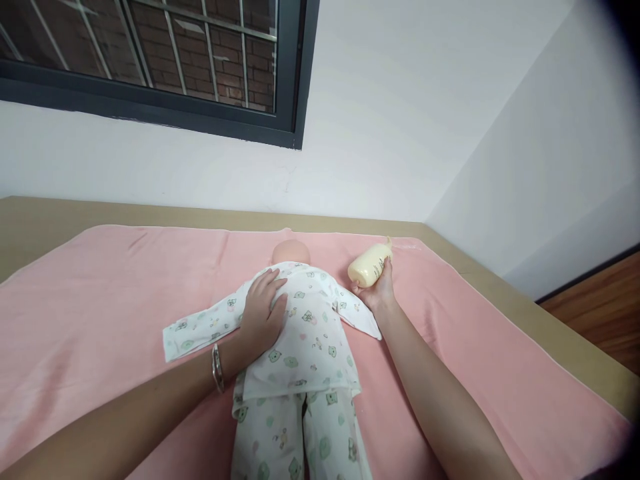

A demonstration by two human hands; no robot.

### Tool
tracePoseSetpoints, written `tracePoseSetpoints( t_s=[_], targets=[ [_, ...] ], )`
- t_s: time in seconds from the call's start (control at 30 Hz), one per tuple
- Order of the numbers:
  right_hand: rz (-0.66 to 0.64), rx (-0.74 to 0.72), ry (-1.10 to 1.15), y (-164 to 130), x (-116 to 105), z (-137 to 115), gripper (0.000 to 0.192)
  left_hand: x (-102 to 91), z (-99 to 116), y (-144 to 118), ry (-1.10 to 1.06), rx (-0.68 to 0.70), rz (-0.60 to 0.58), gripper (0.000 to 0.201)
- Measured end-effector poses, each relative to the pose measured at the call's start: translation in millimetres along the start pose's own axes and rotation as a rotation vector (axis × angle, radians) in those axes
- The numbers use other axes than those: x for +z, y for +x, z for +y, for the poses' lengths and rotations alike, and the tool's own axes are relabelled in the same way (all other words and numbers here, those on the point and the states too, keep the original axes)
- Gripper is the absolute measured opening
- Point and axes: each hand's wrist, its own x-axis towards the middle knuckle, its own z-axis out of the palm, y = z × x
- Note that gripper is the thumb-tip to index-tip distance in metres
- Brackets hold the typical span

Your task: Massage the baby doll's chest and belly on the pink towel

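- A baby doll (300, 320) lies face down on a pink blanket (100, 300), its bare head (291, 252) pointing toward the white wall (400, 100) at the far side.
- The doll wears white pyjamas (310, 347) printed with small green animal faces and tiny hearts; no wording can be read on the cloth.
- The person's left hand (263, 307) rests flat on the doll's upper back near the left shoulder, fingers spread and palm down, an open grip pressing rather than clasping.
- A silver bracelet (217, 368) circles the left wrist.
- The right hand (379, 288) reaches past the doll's outstretched right sleeve (357, 317) and closes its grip around the base of a pale yellow bottle (369, 265).
- The bottle lies tilted on the blanket just beside the doll's head, its narrow cap end pointing away toward the corner of the room.
- Dark print runs along the bottle's side near the fingers, too small to read; no brand can be made out.
- The blanket covers a tan mattress (60, 220), whose bare border shows along the far and right edges.
- Above, a dark-framed window (150, 60) with metal bars looks out on a red brick wall.
- Wooden flooring (600, 320) shows at right.
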Motion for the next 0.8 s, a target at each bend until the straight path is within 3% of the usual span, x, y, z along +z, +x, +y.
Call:
tracePoseSetpoints(
  t_s=[0.63,0.8],
  targets=[
    [-0.124,-0.144,0.08,0.2,-9.3,5.3,0.057,-0.6,1.0,0.2,0.006,0.014,-0.003,0.03],
    [-0.126,-0.117,0.138,-3.7,-6.0,4.8,0.052,-0.6,1.6,0.4,0.014,0.026,0.002,0.028]
  ],
)
